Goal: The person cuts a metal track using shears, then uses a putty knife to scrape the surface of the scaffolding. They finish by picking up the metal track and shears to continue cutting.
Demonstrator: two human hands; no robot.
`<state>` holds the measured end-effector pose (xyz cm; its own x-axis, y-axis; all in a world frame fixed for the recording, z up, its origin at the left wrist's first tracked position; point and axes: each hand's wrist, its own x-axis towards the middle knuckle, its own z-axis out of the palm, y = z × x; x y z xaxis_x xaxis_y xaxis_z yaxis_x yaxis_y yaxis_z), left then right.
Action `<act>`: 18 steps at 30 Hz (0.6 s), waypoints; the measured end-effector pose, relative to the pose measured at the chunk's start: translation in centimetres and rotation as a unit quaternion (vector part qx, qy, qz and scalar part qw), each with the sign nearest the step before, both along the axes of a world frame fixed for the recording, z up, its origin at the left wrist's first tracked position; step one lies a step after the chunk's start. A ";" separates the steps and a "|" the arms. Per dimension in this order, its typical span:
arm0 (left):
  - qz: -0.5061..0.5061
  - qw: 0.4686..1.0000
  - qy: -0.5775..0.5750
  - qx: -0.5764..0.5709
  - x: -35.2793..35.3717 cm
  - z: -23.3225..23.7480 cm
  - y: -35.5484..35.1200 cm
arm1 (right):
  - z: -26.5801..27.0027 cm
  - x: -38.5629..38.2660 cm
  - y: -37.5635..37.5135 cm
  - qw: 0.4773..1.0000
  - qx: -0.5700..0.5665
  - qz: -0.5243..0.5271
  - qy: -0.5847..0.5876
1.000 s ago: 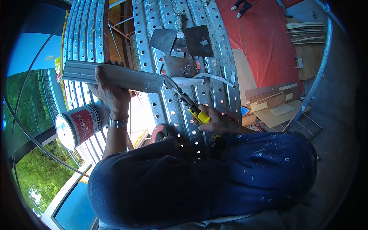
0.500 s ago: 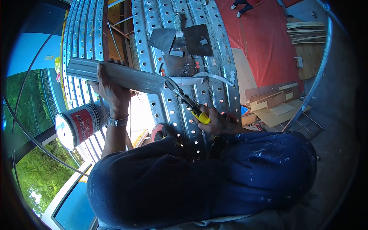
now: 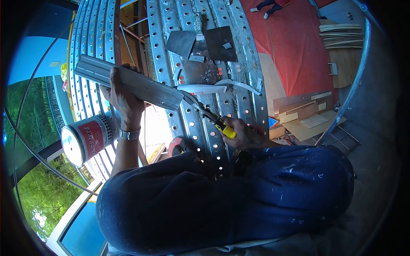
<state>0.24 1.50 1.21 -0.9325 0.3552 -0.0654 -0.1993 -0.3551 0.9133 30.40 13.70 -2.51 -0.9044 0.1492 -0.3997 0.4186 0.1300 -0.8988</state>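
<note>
My left hand point(image 3: 124, 100) is wrapped round a long grey metal channel point(image 3: 147, 87), which slants down to the right. In my right hand point(image 3: 242, 134) are yellow-handled snips point(image 3: 225, 129), their blades at the channel's right end. Whether the blades touch the metal there is too small to tell. Beyond them, on the perforated metal plank point(image 3: 188, 117), lie two dark square plates point(image 3: 221, 44) point(image 3: 180, 43), a white curved strip point(image 3: 205, 89) and small grey metal scraps point(image 3: 197, 58).
A red-labelled can point(image 3: 86, 138) stands at the left, below a second perforated plank point(image 3: 95, 38). Wooden boards point(image 3: 305, 117) and a red sheet point(image 3: 286, 55) are on the right, below. A person's legs point(image 3: 270, 7) show at the top. A metal pipe point(image 3: 358, 72) curves at the right.
The channel tilts more steeply, its left end raised and its right end lower. The snips and my right hand have shifted slightly down. The other person's legs have moved left.
</note>
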 end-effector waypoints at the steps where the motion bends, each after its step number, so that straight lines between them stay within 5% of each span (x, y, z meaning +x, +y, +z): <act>1: -0.004 1.000 0.008 -0.009 -0.1 0.1 0.0 | 0.1 0.0 0.0 1.000 0.004 -0.002 0.001; 8: -0.003 0.999 0.004 -0.050 -0.5 0.3 0.1 | 1.4 -0.8 0.5 0.997 -0.022 0.052 -0.059; 12: -0.029 0.983 0.129 -0.124 -1.1 -0.7 -0.5 | 1.3 -0.7 0.4 0.995 -0.048 0.048 -0.068; 18: -0.039 0.987 0.072 -0.136 -1.2 -0.6 -0.4 | 0.0 -0.1 0.1 0.995 -0.059 0.055 -0.060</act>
<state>-0.93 1.05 0.64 -0.9092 0.4148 -0.0367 -0.0775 -0.0818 0.9936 30.29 13.82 -2.46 -0.8575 -0.0023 -0.5146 0.5128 0.0779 -0.8549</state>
